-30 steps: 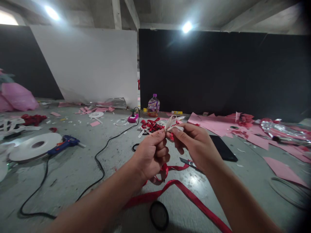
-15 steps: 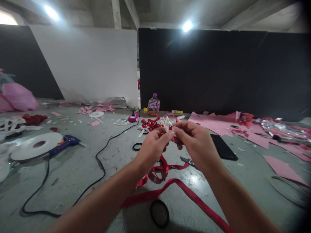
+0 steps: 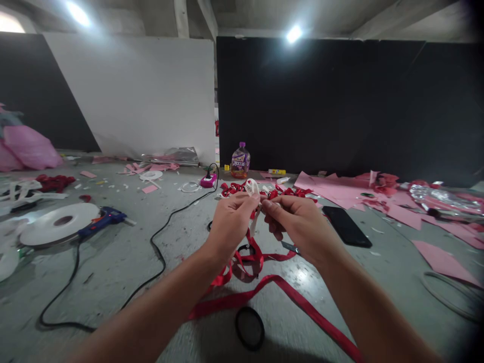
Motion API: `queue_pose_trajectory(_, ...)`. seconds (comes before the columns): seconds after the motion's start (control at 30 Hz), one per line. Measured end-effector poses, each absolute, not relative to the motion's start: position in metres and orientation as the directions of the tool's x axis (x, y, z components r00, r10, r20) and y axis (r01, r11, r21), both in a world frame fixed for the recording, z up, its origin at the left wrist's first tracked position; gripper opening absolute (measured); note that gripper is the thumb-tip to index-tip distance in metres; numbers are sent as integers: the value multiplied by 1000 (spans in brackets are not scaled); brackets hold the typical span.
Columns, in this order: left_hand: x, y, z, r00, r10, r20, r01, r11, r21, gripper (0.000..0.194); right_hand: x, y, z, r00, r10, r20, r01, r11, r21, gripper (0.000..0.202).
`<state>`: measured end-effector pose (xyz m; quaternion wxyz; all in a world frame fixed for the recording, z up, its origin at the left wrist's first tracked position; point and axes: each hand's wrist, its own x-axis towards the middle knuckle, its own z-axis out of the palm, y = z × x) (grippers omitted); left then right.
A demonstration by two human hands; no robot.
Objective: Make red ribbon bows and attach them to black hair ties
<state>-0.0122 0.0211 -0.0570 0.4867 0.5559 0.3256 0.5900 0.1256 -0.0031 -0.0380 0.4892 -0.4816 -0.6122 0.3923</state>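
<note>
Head view: both bare hands are raised over the grey table [image 3: 181, 302] with their fingertips nearly meeting; clock directions are read on the picture from that meeting point. The left hand [image 3: 234, 222] has thumb and forefinger pressed together, pinching a white ribbon [image 3: 251, 187]. The ribbon's loop stands upright at 11 o'clock, just above the left fingertips, and a short white tail hangs at 6 o'clock between the hands. The right hand [image 3: 302, 222] has thumb and forefinger closed on the base of the same ribbon; the exact grip is too small to make out. Behind the fingertips, at 12 o'clock, lies a heap of red bows [image 3: 297, 193], partly hidden by the hands. At 6 o'clock a red ribbon strip [image 3: 280, 282] crosses the table, and nearer the person lies a black ring [image 3: 238, 326]. A cutter knife [image 3: 290, 247] shows its blade at 5 o'clock, its rear hidden by the right hand. A black phone [image 3: 347, 226] lies between 3 and 4 o'clock, near the right hand. A bottle [image 3: 241, 161] stands upright at 11 o'clock. At 9 o'clock, well apart, a blue glue gun [image 3: 102, 220] lies beside a white roll [image 3: 41, 229].
</note>
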Motion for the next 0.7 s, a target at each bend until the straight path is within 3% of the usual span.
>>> queue_pose_trajectory(0.17,-12,20,-53,35,967,254,-291,-233,928,20,124,-5,-38,-57,984,166,166,174,-971,39)
queue_pose_trajectory(0.23,-15,20,-51,57,958,282,-267,-257,929,20,124,-6,-36,-63,981,183,164,191,-968,39)
queue_pose_trajectory(0.4,-22,19,-44,301,862,409,-33,-419,907,37,122,-6,-33,6,951,310,50,310,-950,31)
queue_pose_trajectory(0.5,-24,16,-43,389,804,450,133,-532,836,32,122,-5,-33,2,957,291,-63,290,-955,28)
queue_pose_trajectory(0.6,-26,16,-44,329,807,490,213,-569,794,19,124,-4,-34,-3,962,273,-32,273,-961,28)
queue_pose_trajectory(0.7,-29,19,-44,197,808,555,267,-589,763,23,127,-3,-34,29,956,293,52,291,-955,27)
